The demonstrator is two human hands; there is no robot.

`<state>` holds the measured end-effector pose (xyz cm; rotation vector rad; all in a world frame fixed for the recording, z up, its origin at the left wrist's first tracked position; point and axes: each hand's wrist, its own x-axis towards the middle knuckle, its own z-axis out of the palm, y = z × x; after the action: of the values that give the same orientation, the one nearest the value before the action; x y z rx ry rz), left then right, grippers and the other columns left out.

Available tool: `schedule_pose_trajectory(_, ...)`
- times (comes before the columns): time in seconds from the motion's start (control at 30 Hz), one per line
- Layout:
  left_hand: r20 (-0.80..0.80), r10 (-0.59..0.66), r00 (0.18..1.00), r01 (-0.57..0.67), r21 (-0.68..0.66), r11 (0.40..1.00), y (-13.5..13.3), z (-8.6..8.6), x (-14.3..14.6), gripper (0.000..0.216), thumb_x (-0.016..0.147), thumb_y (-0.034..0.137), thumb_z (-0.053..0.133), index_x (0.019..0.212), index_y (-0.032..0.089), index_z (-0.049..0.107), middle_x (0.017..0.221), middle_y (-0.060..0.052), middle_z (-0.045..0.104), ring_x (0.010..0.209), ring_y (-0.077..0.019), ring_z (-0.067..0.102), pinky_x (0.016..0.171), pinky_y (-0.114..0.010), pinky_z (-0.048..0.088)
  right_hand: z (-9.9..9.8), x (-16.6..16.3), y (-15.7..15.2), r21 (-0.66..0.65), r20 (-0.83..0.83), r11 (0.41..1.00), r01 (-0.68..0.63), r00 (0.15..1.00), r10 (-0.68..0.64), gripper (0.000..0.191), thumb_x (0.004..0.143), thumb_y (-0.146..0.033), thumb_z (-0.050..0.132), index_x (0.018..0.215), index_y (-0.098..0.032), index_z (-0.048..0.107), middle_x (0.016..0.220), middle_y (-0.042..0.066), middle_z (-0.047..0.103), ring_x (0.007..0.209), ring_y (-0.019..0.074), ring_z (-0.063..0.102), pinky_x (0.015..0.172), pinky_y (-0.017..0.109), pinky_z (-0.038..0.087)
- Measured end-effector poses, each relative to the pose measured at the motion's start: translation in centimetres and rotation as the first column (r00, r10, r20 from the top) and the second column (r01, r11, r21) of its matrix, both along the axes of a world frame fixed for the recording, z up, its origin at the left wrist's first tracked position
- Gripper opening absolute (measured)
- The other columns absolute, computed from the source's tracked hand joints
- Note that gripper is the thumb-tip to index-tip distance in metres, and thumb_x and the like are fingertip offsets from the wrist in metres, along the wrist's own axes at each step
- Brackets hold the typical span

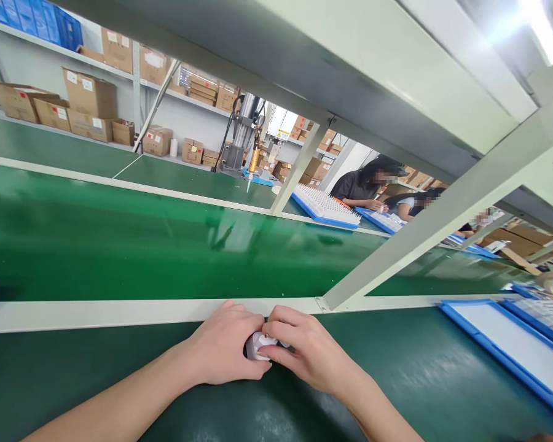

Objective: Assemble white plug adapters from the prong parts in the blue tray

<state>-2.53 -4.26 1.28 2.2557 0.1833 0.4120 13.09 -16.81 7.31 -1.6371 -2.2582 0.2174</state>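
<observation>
Between my two hands is a small white plastic case (pixel 256 345), just above the dark green tabletop beside the pale rail. My left hand (pixel 225 344) wraps round its left side, thumb along the near edge. The fingers of my right hand (pixel 299 344) pinch at its right side, over the top. A small white piece shows by the right fingertips; whether it is part of the case I cannot tell. Much of the case is hidden by the fingers.
A blue-rimmed tray (pixel 502 344) lies to the right. Beyond the rail (pixel 120 313) runs a shiny green conveyor belt (pixel 166 245). A slanted post (pixel 396 258) rises right of my hands. Across the belt, people work near blue trays (pixel 327 205) and a dispensing machine (pixel 253 153).
</observation>
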Motion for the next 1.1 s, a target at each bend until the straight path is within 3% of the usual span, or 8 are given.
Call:
schedule_pose_trajectory(0.17,0.003,-0.002,1.000,0.002,0.021,1.000,-0.1,0.1,0.0,0.026,0.079,0.028,0.074,0.075,0.018,0.050,0.073,0.005,0.058,0.075,-0.0185,0.052,0.078,-0.032,0.034,-1.2,0.5,0.0,0.055,0.025,0.998,-0.015,1.000,0.014,0.060,0.120,-0.055,0.028,0.085,-0.014,0.052,0.079,0.003,0.045,0.069,0.0168,0.040,0.062,0.030,0.026)
schedule_pose_trajectory(0.4,0.006,0.001,1.000,-0.001,0.025,1.000,-0.1,0.0,0.2,0.024,0.078,0.026,0.071,0.074,0.018,0.048,0.072,0.005,0.057,0.075,-0.0190,0.053,0.076,-0.032,0.032,-1.3,0.7,0.3,0.075,0.042,0.996,-0.055,0.998,0.052,0.061,0.120,-0.056,0.025,0.082,-0.014,0.050,0.076,0.003,0.044,0.067,0.0168,0.038,0.061,0.031,0.023)
schedule_pose_trajectory(0.73,-0.007,-0.031,0.999,0.031,-0.052,0.998,0.1,0.4,0.0,0.025,0.078,0.026,0.077,0.076,0.018,0.054,0.074,0.006,0.061,0.078,-0.0189,0.056,0.078,-0.031,0.033,-1.3,1.6,0.7,-0.059,-0.041,0.995,-0.084,0.996,0.081,0.059,0.118,-0.062,0.029,0.085,-0.016,0.047,0.078,0.001,0.046,0.065,0.0154,0.039,0.060,0.028,0.024)
schedule_pose_trajectory(0.83,-0.005,-0.029,1.000,0.028,-0.099,0.995,0.3,0.4,-0.1,0.034,0.080,0.035,0.084,0.077,0.018,0.055,0.078,0.006,0.061,0.082,-0.0194,0.057,0.082,-0.031,0.034,-1.4,1.5,0.1,-0.095,-0.093,0.995,-0.009,0.996,0.000,0.056,0.117,-0.063,0.035,0.088,-0.016,0.047,0.080,0.001,0.049,0.065,0.0149,0.039,0.059,0.027,0.025)
schedule_pose_trajectory(0.93,-0.028,-0.015,0.999,0.012,-0.097,0.995,0.4,1.0,-0.3,0.039,0.081,0.041,0.087,0.078,0.017,0.056,0.078,0.005,0.060,0.081,-0.0196,0.056,0.079,-0.030,0.035,-2.1,1.4,-0.9,-0.096,-0.170,0.981,0.169,0.968,-0.183,0.049,0.115,-0.061,0.042,0.094,-0.017,0.051,0.082,0.001,0.053,0.068,0.0154,0.042,0.063,0.026,0.030)
schedule_pose_trajectory(1.03,-0.073,-0.020,0.997,0.014,-0.081,0.997,0.6,1.6,-0.7,0.034,0.083,0.040,0.087,0.097,0.020,0.063,0.080,0.005,0.062,0.087,-0.0218,0.057,0.074,-0.029,0.037,-3.2,2.2,-2.2,-0.104,-0.248,0.918,0.382,0.884,-0.396,0.051,0.112,-0.063,0.045,0.094,-0.017,0.054,0.084,0.002,0.054,0.074,0.0170,0.048,0.066,0.025,0.038)
schedule_pose_trajectory(1.1,-0.090,-0.023,0.996,0.017,-0.065,0.998,0.6,1.8,-0.7,0.037,0.088,0.039,0.083,0.111,0.020,0.063,0.081,0.004,0.065,0.092,-0.0237,0.059,0.074,-0.029,0.039,-3.5,3.8,-3.5,-0.122,-0.276,0.854,0.507,0.809,-0.519,0.056,0.109,-0.069,0.043,0.092,-0.017,0.054,0.082,0.003,0.052,0.070,0.0173,0.049,0.061,0.025,0.041)
